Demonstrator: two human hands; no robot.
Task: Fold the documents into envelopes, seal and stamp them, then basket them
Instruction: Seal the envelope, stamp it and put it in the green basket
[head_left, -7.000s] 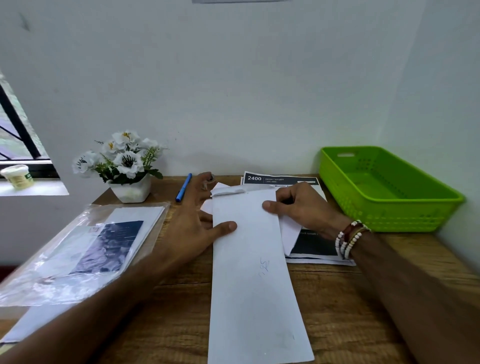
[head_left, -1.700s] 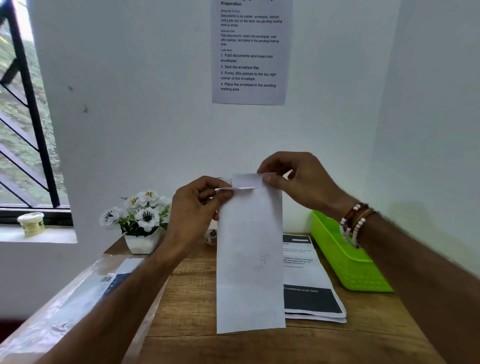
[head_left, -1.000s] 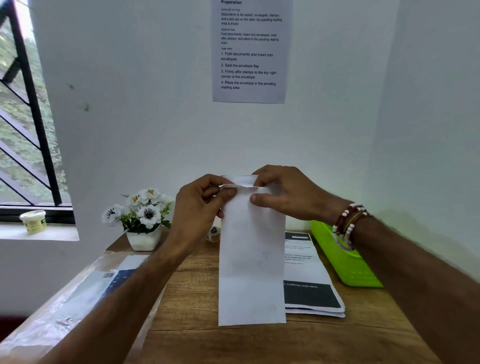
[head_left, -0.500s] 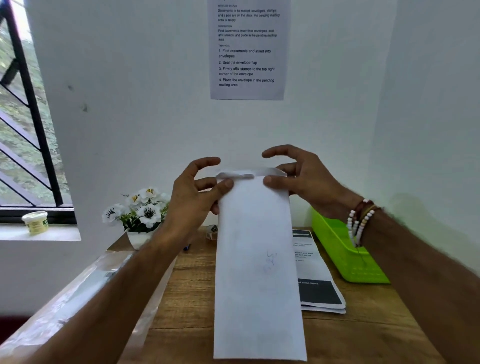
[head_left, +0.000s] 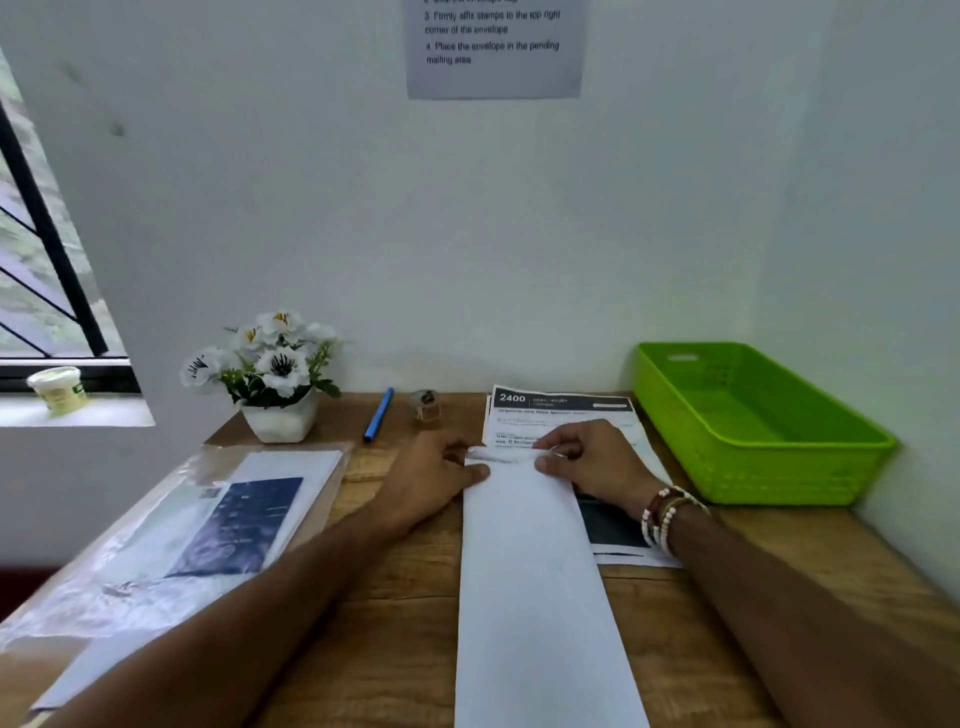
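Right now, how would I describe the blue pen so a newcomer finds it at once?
Start at the wooden desk and follow its far edge along the white wall. Just right of the white flower pot lies the blue pen, slanted toward the wall. It is the only slim blue stick there; the small object on its right is squat and brownish.

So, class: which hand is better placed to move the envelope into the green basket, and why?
Right, probably. The right hand grips the envelope on the side nearest the green basket; the left hand is on the far side and would reach across.
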